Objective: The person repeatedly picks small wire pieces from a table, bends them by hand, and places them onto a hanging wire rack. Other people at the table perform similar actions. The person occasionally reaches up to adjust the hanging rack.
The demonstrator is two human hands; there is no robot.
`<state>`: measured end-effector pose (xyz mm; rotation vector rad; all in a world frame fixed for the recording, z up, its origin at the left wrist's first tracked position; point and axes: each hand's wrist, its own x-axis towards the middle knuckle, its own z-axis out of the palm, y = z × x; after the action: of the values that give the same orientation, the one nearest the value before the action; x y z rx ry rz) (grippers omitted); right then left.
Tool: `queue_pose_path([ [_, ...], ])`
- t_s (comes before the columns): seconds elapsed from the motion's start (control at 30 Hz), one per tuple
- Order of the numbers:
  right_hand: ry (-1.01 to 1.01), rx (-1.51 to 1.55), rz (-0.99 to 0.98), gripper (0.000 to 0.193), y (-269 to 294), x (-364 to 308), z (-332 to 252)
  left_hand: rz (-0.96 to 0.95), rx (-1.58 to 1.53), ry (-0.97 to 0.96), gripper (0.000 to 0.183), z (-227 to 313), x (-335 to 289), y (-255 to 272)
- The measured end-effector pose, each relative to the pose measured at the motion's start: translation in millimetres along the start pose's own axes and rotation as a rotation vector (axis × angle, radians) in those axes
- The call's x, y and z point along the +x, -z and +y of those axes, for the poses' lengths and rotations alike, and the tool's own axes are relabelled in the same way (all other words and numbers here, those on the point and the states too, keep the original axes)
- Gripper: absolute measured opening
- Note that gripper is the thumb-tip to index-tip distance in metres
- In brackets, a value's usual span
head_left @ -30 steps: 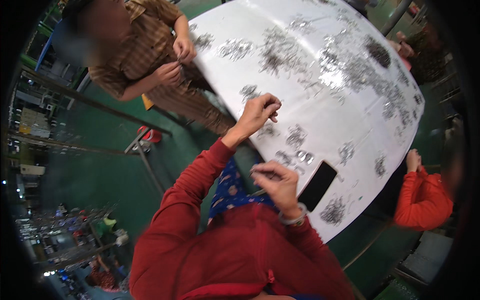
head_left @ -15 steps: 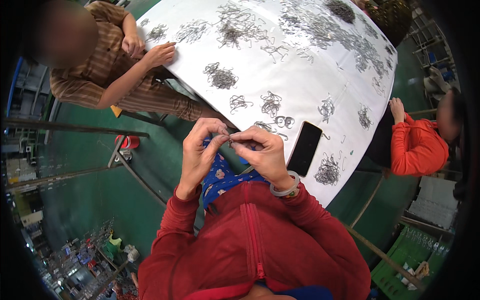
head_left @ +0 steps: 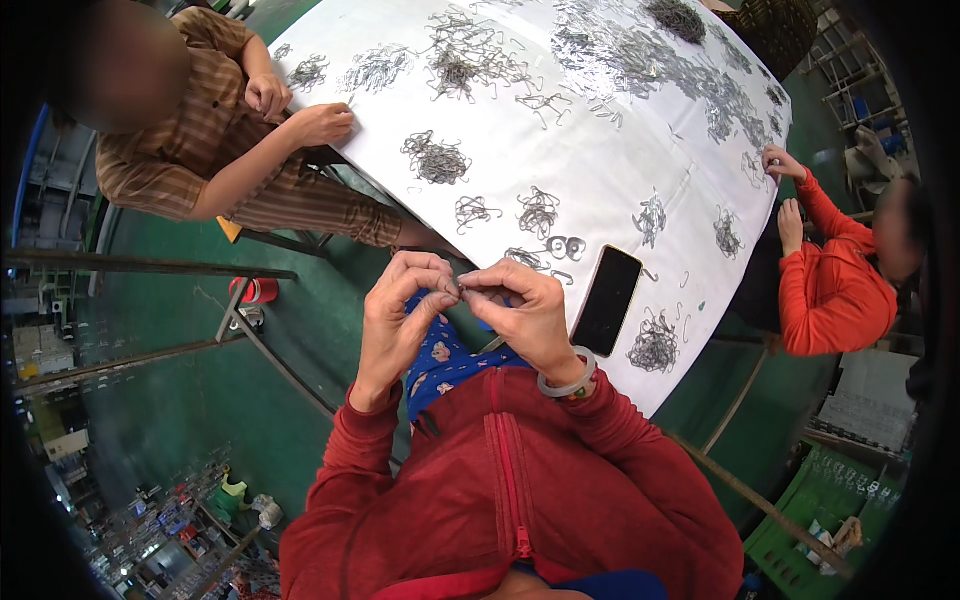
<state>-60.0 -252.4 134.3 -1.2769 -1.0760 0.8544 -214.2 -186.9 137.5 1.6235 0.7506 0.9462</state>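
My left hand [head_left: 405,315] and my right hand [head_left: 522,308] meet fingertip to fingertip above my lap, just off the near edge of the white table [head_left: 590,170]. Both are closed in a pinch; whatever small thing lies between the fingertips is too hidden to name. Beyond them on the table lie a small heap of bent metal hooks [head_left: 527,258] and two dark rings [head_left: 566,247]. A black phone [head_left: 609,300] lies to the right of my right hand. Another heap of hooks [head_left: 654,342] sits past the phone.
Several more piles of metal hooks [head_left: 437,158] spread over the table, with a large scatter of flat metal pieces [head_left: 650,60] at the far side. A person in brown stripes [head_left: 215,110] sits at left, one in orange [head_left: 835,290] at right. Metal rails [head_left: 150,262] run beside me.
My hands stay pinched together, with the fingers shifting slightly. At right, the person in orange has stretched one hand onto the table edge. The person at left has curled the fingers of the reaching hand.
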Motion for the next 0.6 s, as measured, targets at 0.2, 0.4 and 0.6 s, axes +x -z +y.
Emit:
queue_pose_path([
  [0.2, 0.038, -0.031, -0.034, 0.02, 2.7, 0.5, -0.5, 0.022, 0.036, -0.02, 0.007, -2.1, 2.1, -4.5],
  [0.4, 0.095, -0.065, -0.05, 0.028, 3.5, -0.2, 2.0, 0.123, -0.152, 0.101, 0.003, -3.4, -7.2, -14.3],
  [0.6, -0.118, -0.338, 0.307, 0.02, 125.8, 30.5, 31.3, 0.135, -0.169, 0.016, 0.004, -9.4, -11.6, -14.5],
])
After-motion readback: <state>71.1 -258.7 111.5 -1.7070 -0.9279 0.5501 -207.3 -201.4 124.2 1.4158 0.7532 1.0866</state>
